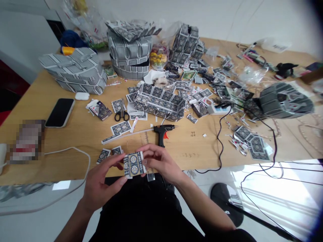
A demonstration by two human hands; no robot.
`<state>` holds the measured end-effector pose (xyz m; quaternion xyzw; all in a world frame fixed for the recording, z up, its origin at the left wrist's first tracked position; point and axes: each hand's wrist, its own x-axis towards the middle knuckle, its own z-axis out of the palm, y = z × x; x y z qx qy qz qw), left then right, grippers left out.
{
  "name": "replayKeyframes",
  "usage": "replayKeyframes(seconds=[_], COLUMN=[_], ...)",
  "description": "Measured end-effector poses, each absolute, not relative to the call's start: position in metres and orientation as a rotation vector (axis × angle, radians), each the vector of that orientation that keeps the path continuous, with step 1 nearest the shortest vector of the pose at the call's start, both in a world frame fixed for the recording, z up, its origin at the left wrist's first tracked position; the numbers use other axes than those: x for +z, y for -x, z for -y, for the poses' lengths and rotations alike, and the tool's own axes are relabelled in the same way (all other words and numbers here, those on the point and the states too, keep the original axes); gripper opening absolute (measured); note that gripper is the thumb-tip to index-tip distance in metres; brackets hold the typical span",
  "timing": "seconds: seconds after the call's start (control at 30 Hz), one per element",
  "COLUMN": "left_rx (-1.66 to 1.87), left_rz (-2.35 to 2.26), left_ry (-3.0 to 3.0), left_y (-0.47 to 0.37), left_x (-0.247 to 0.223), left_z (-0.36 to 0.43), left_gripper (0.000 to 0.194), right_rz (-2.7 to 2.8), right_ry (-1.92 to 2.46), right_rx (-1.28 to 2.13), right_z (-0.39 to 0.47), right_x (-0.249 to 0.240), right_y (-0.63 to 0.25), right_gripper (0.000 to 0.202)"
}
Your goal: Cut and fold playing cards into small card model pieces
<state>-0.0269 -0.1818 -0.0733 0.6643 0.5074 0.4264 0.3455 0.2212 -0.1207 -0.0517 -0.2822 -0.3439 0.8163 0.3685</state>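
A folded playing card (134, 164) with a blue and cream patterned back is held near the table's front edge, over my lap. The fingers and thumb of my left hand (101, 181) grip its left side. My right hand (163, 164) pinches the right edge, partly hiding it. Just beyond lies a black glue gun (162, 132) with an orange trigger, its nozzle pointing right. A clear ruler (150, 176) sticks out over the table edge below my right hand. Small card pieces (103, 155) lie beyond my left hand.
Black-handled scissors (122, 115) and a woven card tray (159, 102) lie farther back. Card baskets (130, 55) stand behind. A phone (60, 113) rests at left. A power strip (219, 109) with a black cable (220, 141) and scattered cards (257, 147) occupy the right.
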Motion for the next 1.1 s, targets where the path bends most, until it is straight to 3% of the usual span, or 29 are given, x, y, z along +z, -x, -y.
replayKeyframes(seconds=[0.5, 0.83, 1.1], left_rx=[1.083, 1.011, 0.979], left_rz=[-1.238, -1.292, -1.307], left_ry=[-1.673, -1.873, -1.886], left_y=[0.032, 0.035, 0.031], left_x=[-0.081, -0.077, -0.074], left_z=[0.184, 0.181, 0.185], left_gripper=[0.052, 0.053, 0.05], right_rz=[0.872, 0.907, 0.974], right_ry=[0.649, 0.824, 0.83], right_rx=[2.164, 2.151, 2.242], right_z=[0.125, 0.123, 0.12], right_x=[-0.046, -0.051, -0.057], right_y=[-0.222, -0.221, -0.227], right_gripper=[0.034, 0.03, 0.041])
